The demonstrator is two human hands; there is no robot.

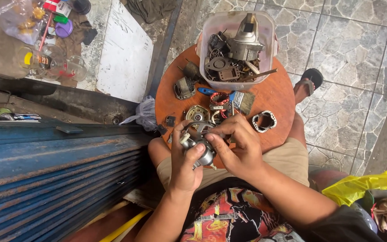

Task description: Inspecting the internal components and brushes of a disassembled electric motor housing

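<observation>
Head view, centre-bottom of frame: your left hand (185, 163) has its grip wrapped round a small motor (201, 148), right hand (237, 145) pinching its top w/ fingertips, over the round surface (276, 96). Looks mid-assembly; next move prob. needs steady, fine finger work.

Just one view here: it rides on your head, looking nearly straight down at your lap, pretty close in. Round wooden table (274, 96) sits around 12 o'clock, blue shutter (54, 175) at 9.
</observation>
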